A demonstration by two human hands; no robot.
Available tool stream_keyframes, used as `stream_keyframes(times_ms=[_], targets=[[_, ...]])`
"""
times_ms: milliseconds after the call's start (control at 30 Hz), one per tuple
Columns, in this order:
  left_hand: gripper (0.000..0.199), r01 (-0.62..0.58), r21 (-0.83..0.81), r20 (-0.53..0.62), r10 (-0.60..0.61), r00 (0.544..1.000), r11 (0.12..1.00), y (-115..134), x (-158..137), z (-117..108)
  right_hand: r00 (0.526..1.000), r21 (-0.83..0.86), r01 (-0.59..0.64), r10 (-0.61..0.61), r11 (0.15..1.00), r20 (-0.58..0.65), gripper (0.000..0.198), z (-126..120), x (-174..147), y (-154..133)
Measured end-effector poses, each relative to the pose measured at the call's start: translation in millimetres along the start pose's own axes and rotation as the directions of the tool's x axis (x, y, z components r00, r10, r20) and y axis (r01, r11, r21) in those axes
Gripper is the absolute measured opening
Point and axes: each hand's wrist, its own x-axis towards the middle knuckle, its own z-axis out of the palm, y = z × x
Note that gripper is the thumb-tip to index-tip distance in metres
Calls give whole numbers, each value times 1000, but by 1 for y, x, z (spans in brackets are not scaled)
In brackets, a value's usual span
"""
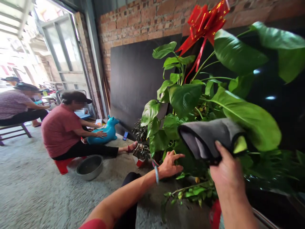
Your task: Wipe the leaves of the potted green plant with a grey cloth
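Note:
A folded grey cloth with black edging is gripped in my right hand, thumb on top, in front of a large potted plant's leaves. A yellow-green patch shows at the cloth's right end. My left hand reaches toward the lower foliage with its fingers stretched apart and holds nothing that I can see. A light bracelet circles the left wrist. Broad glossy green leaves rise above both hands, and one long leaf spreads behind the cloth. The plant's base is mostly hidden.
A red ribbon bow tops the plant, before dark panels and a brick wall. To the left, a person in a red shirt sits touching a blue animal figure. A metal basin stands on the concrete floor.

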Motion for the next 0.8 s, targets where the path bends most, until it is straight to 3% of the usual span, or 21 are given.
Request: stream_keyframes(times_ms=[100,167,233,333,400,467,533,600,700,800], targets=[[63,55,-356,-35,-72,997,933,4,4,10,983,-31,-181,182,983,9,41,11,6,19],[68,54,-531,-45,-92,995,845,7,-1,7,942,-109,-335,332,936,-42,40,-9,-3,35],[80,90,-615,-30,-137,990,783,9,-8,-2,920,-153,-391,383,907,-84,41,-39,-17,41],[97,186,-645,3,-241,970,741,10,-16,-11,961,-146,-276,266,950,-80,39,-64,-32,28],[95,192,-673,6,-255,967,714,12,-17,-11,993,-137,-111,104,984,-59,39,-55,-29,14],[87,172,-748,16,-242,970,641,16,-16,-8,1000,-95,10,-12,995,-15,43,-30,-19,7],[70,156,-831,40,-223,974,534,22,-16,-7,1000,-40,-25,26,999,17,53,-8,-12,13],[58,147,-885,54,-217,975,441,26,-17,-11,986,-53,-163,164,985,19,59,-3,-15,30],[63,182,-913,101,-230,968,365,28,-20,-24,948,-182,-317,318,931,-26,62,-30,-40,51],[67,211,-918,136,-232,963,336,21,-20,-33,975,-257,-216,221,942,-9,59,-62,-62,45]])
